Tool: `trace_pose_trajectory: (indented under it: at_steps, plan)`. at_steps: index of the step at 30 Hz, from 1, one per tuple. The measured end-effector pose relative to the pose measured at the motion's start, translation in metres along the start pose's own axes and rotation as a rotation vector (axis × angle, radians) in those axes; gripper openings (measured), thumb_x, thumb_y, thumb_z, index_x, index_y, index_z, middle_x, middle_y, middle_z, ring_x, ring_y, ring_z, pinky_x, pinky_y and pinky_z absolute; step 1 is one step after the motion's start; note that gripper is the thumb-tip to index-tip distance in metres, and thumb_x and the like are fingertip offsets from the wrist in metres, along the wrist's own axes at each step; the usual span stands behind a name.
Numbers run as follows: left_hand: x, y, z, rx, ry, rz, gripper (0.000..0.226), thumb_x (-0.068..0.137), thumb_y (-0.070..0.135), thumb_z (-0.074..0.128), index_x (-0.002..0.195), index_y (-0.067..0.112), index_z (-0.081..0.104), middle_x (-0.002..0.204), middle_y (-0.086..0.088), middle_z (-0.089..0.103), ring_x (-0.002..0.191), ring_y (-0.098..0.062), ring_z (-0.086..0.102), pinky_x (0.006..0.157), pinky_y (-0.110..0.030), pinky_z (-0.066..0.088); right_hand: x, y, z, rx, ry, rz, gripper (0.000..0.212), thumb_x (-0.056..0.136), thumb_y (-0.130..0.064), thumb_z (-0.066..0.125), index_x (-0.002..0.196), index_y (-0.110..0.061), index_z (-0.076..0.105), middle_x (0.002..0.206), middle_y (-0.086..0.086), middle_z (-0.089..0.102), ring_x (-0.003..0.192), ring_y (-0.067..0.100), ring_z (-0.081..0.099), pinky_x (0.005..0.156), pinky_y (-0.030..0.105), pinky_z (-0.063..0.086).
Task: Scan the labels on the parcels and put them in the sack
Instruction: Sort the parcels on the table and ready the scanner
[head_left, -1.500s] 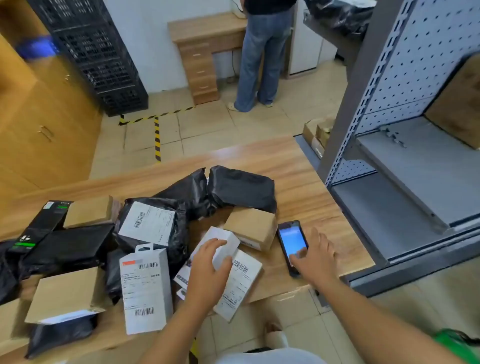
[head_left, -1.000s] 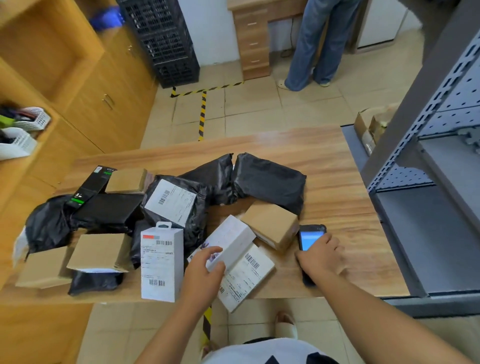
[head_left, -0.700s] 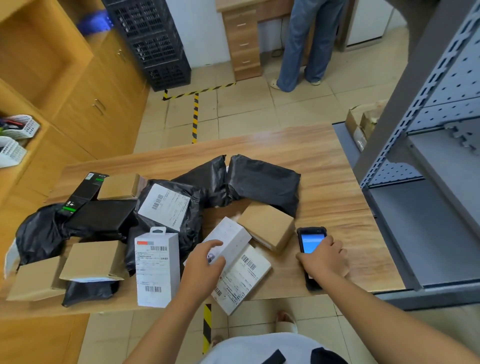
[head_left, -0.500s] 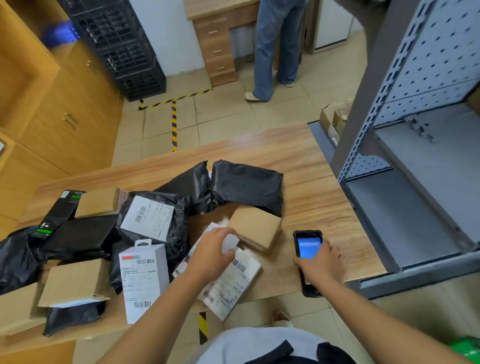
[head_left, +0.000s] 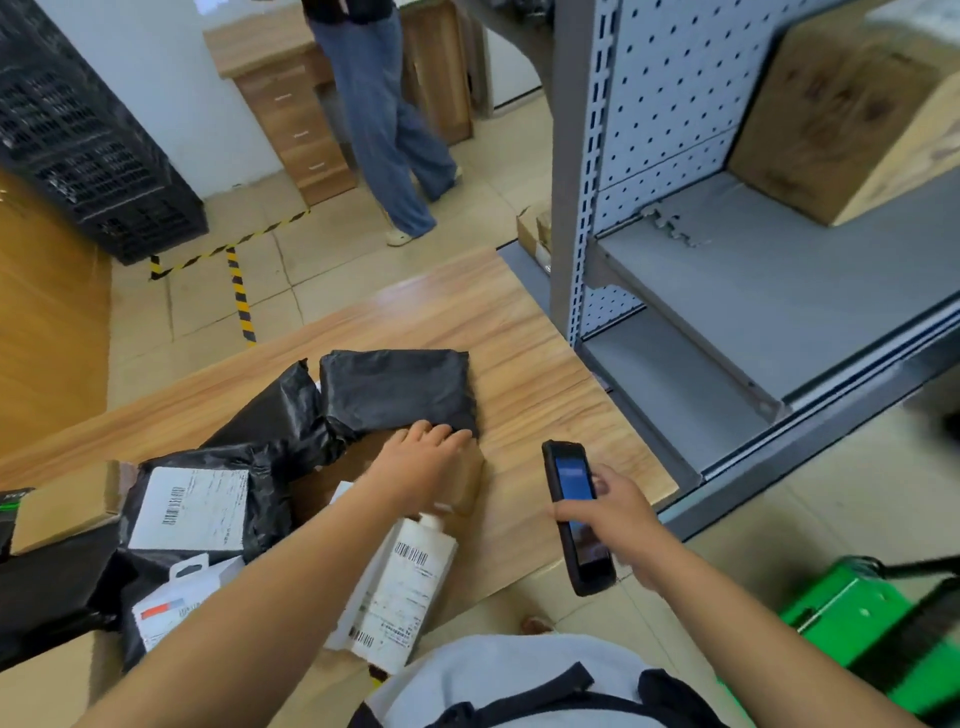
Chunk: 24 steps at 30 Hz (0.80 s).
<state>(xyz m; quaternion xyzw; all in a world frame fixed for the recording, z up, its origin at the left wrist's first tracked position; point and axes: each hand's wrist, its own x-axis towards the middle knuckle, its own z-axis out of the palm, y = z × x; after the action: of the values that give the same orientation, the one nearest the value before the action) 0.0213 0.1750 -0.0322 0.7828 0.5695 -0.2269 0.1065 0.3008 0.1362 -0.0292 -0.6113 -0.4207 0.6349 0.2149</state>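
Where parcels crowd, a wooden table beside grey shelving, tiled floor.

Parcels on the tabletop: a folded black poly mailer lies flat at the far side; a crumpled black bag touches its left edge; nearer, a black bag with a white barcode label lies label up; a small brown carton sits beneath the left hand; a flat white labelled parcel overhangs the near edge. The right hand holds the handheld scanner, screen lit.
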Motion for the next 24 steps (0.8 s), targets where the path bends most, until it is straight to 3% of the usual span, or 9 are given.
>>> trace_pose_trajectory:
  at_steps: [4,7,10,12,14,16,19,24]
  plan:
    - [0.008,0.006,-0.001,-0.091,0.089,0.022,0.111,0.064,0.055,0.078,0.152,0.032,0.015,0.148,0.004,0.038,0.134,-0.027,0.037,0.107,-0.041,0.03,-0.009,-0.009,-0.017,0.104,-0.052,0.011,0.039,0.07,-0.02,0.087,0.105,-0.027,0.072,0.096,0.004,0.077,0.082,0.02,0.075,0.057,0.03,0.059]
    - [0.015,0.018,-0.019,-0.323,0.1,-0.069,0.111,0.059,0.056,0.075,0.151,0.034,0.018,0.146,0.003,0.042,0.131,-0.029,0.041,0.103,-0.043,0.035,-0.016,-0.018,-0.028,0.138,-0.05,-0.005,0.038,0.061,-0.033,0.087,0.097,-0.038,0.075,0.097,0.0,0.076,0.083,0.014,0.074,0.062,0.027,0.052]
    - [0.011,0.025,-0.037,-0.933,0.135,-0.169,0.111,0.051,0.053,0.08,0.147,0.032,0.027,0.134,0.004,0.051,0.123,-0.023,0.05,0.099,-0.044,0.048,-0.02,-0.026,-0.038,0.168,-0.043,-0.04,0.042,0.052,-0.04,0.087,0.093,-0.043,0.075,0.095,-0.002,0.077,0.084,0.012,0.074,0.067,0.029,0.051]
    - [0.003,0.031,-0.039,-1.363,0.173,-0.275,0.106,0.061,0.04,0.087,0.147,0.035,0.025,0.123,0.005,0.058,0.112,-0.017,0.06,0.085,-0.035,0.054,-0.022,-0.03,-0.042,0.184,-0.048,-0.062,0.047,0.052,-0.04,0.086,0.098,-0.038,0.076,0.096,-0.001,0.078,0.087,0.015,0.075,0.066,0.029,0.053]
    - [-0.005,0.041,-0.034,-1.647,0.171,-0.412,0.099,0.072,0.031,0.087,0.148,0.035,0.024,0.119,0.004,0.062,0.105,-0.016,0.064,0.076,-0.031,0.053,-0.022,-0.032,-0.045,0.204,-0.044,-0.076,0.048,0.055,-0.036,0.085,0.102,-0.033,0.076,0.095,-0.001,0.078,0.087,0.017,0.075,0.068,0.033,0.055]
    - [-0.009,0.052,-0.022,-1.849,0.123,-0.507,0.09,0.075,0.032,0.085,0.146,0.029,0.029,0.121,-0.001,0.065,0.107,-0.02,0.066,0.076,-0.035,0.058,-0.022,-0.033,-0.045,0.217,-0.038,-0.077,0.042,0.061,-0.03,0.085,0.102,-0.032,0.075,0.094,-0.001,0.078,0.085,0.016,0.074,0.074,0.038,0.055]
    - [-0.012,0.073,-0.004,-2.035,0.049,-0.616,0.083,0.076,0.032,0.084,0.142,0.024,0.036,0.123,-0.012,0.064,0.105,-0.028,0.066,0.075,-0.038,0.061,-0.022,-0.03,-0.044,0.213,-0.051,-0.069,0.032,0.075,-0.019,0.082,0.104,-0.029,0.073,0.093,-0.004,0.078,0.081,0.012,0.074,0.072,0.037,0.052]
    - [-0.011,0.105,0.014,-2.204,-0.034,-0.711,0.063,0.082,0.03,0.078,0.135,0.012,0.049,0.125,-0.018,0.063,0.11,-0.033,0.065,0.077,-0.04,0.06,-0.021,-0.026,-0.042,0.182,-0.07,-0.056,0.034,0.078,-0.015,0.081,0.108,-0.029,0.071,0.095,-0.005,0.079,0.095,0.02,0.072,0.074,0.038,0.057]
